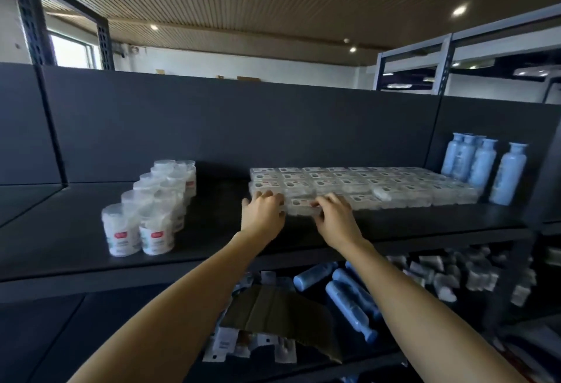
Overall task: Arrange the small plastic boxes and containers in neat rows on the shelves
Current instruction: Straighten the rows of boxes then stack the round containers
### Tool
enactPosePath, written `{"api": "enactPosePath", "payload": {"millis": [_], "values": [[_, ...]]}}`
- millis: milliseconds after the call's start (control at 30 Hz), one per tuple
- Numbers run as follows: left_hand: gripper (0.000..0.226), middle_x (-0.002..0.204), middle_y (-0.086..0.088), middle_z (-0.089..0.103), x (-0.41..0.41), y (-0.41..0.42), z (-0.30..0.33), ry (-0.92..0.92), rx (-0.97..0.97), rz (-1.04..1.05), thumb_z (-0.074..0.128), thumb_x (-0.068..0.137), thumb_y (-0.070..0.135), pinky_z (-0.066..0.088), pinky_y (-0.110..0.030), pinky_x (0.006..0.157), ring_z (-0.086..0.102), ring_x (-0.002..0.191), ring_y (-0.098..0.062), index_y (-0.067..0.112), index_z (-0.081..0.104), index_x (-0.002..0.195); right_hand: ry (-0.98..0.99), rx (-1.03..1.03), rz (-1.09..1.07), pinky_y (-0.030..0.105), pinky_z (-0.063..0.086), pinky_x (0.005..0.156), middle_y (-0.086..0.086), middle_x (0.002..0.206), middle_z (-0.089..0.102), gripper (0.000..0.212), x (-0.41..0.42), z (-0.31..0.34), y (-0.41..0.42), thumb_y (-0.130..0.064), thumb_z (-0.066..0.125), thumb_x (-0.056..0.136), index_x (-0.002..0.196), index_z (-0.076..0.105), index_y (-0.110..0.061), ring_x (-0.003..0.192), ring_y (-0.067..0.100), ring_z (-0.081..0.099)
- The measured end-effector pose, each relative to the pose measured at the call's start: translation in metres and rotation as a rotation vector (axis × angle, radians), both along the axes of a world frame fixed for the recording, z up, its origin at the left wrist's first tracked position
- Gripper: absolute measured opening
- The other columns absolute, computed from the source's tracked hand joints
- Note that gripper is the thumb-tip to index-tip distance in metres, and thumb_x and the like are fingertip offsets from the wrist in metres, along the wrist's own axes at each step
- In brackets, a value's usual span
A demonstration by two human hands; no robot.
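- Already much of the upper shelf [76, 249] looks ordered: the flat clear boxes [358, 183] lie in a tight block of rows, stacked at least two deep, running from mid-shelf toward the right.
- Both hands work at the block's near left corner. The left hand [263, 211] has its fingers curled over the corner box; the right hand [334, 212] grips the front edge of the clear box [299, 207] between them, which sits slightly proud of the row.
- Left of the block, the round white tubs [151, 215] stand in two lines; on the far right, blue bottles [482, 167] stand upright in a cluster.
- Plenty seems left: on the lower shelf, blue bottles [349, 294] lie on their sides beside loose clear packets [449, 273] and a cardboard flap [282, 319].
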State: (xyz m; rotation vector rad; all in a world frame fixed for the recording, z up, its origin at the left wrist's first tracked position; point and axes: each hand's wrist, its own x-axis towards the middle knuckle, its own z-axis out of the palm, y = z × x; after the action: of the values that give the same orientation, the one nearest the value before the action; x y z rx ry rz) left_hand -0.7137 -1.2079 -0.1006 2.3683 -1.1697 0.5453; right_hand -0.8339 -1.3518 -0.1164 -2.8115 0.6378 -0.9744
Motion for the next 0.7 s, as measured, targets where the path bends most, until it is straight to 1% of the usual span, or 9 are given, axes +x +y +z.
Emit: {"api": "enactPosePath", "payload": {"millis": [67, 167, 333, 433, 500, 533, 600, 633, 700], "values": [[0.028, 0.120, 0.001, 0.058, -0.001, -0.012, -0.004, -0.037, 0.010, 0.074, 0.053, 0.093, 0.029, 0.035, -0.046, 0.094, 0.046, 0.119, -0.025, 0.025, 0.060, 0.120, 0.010, -0.001, 0.046, 0.038, 0.043, 0.098, 0.002, 0.115, 0.056, 0.021, 0.005, 0.001, -0.015, -0.017, 0.063, 0.093, 0.115, 0.063, -0.018, 0.112, 0.025, 0.051], [0.025, 0.119, 0.001, 0.058, -0.001, -0.021, -0.005, -0.064, 0.024, 0.128, 0.054, 0.092, 0.029, 0.035, -0.046, 0.091, 0.045, 0.119, -0.024, 0.024, 0.062, 0.115, 0.055, -0.052, 0.093, 0.038, 0.042, 0.094, 0.001, 0.111, 0.058, 0.016, 0.015, 0.004, -0.030, -0.015, 0.062, 0.094, 0.109, 0.061, -0.019, 0.111, 0.026, 0.050], [0.025, 0.120, -0.001, 0.058, 0.000, -0.027, -0.009, -0.127, 0.051, 0.092, 0.054, 0.094, 0.025, 0.036, -0.041, 0.089, 0.047, 0.119, -0.025, 0.019, 0.063, 0.116, 0.019, -0.047, 0.127, 0.036, 0.040, 0.092, 0.000, 0.112, 0.056, 0.019, 0.019, 0.000, -0.039, -0.010, 0.063, 0.091, 0.108, 0.060, -0.018, 0.111, 0.025, 0.047], [0.030, 0.122, -0.003, 0.058, 0.000, -0.027, -0.011, -0.122, -0.094, 0.049, 0.060, 0.091, 0.028, 0.039, -0.042, 0.091, 0.049, 0.119, -0.027, 0.015, 0.063, 0.118, -0.024, -0.072, 0.147, 0.038, 0.042, 0.096, 0.001, 0.111, 0.056, 0.020, 0.017, -0.002, -0.037, -0.018, 0.063, 0.089, 0.109, 0.059, -0.017, 0.109, 0.024, 0.049], [0.036, 0.127, -0.006, 0.056, 0.002, -0.025, -0.010, -0.116, -0.211, 0.086, 0.060, 0.091, 0.028, 0.039, -0.042, 0.095, 0.048, 0.120, -0.029, 0.013, 0.060, 0.124, -0.028, -0.106, 0.159, 0.040, 0.043, 0.097, 0.001, 0.112, 0.056, 0.024, 0.016, -0.003, -0.036, -0.022, 0.063, 0.088, 0.111, 0.059, -0.016, 0.110, 0.024, 0.050], [0.040, 0.131, -0.007, 0.053, 0.004, -0.024, -0.009, -0.093, -0.251, 0.120, 0.059, 0.092, 0.028, 0.039, -0.043, 0.097, 0.046, 0.123, -0.029, 0.012, 0.057, 0.129, -0.034, -0.125, 0.163, 0.040, 0.043, 0.098, 0.001, 0.113, 0.056, 0.025, 0.017, -0.004, -0.036, -0.023, 0.063, 0.089, 0.113, 0.059, -0.015, 0.110, 0.025, 0.050], [0.045, 0.138, -0.008, 0.048, 0.008, -0.020, -0.006, 0.010, -0.303, 0.180, 0.054, 0.095, 0.030, 0.035, -0.044, 0.104, 0.040, 0.129, -0.029, 0.012, 0.050, 0.136, -0.044, -0.141, 0.161, 0.039, 0.043, 0.099, 0.002, 0.115, 0.056, 0.026, 0.017, -0.005, -0.036, -0.025, 0.061, 0.091, 0.114, 0.060, -0.014, 0.112, 0.025, 0.051], [0.046, 0.140, -0.007, 0.048, 0.010, -0.019, -0.005, 0.064, -0.309, 0.194, 0.052, 0.096, 0.033, 0.033, -0.044, 0.106, 0.038, 0.132, -0.027, 0.013, 0.049, 0.137, -0.045, -0.147, 0.157, 0.039, 0.042, 0.099, 0.002, 0.116, 0.056, 0.027, 0.017, -0.004, -0.036, -0.026, 0.060, 0.092, 0.116, 0.060, -0.014, 0.113, 0.025, 0.051], [0.046, 0.141, -0.006, 0.048, 0.012, -0.020, -0.005, 0.112, -0.251, 0.198, 0.048, 0.098, 0.037, 0.028, -0.043, 0.111, 0.037, 0.134, -0.026, 0.014, 0.048, 0.137, -0.031, -0.169, 0.149, 0.040, 0.040, 0.102, 0.003, 0.122, 0.056, 0.031, 0.020, 0.000, -0.036, -0.033, 0.058, 0.095, 0.119, 0.060, -0.013, 0.117, 0.026, 0.050]]}}
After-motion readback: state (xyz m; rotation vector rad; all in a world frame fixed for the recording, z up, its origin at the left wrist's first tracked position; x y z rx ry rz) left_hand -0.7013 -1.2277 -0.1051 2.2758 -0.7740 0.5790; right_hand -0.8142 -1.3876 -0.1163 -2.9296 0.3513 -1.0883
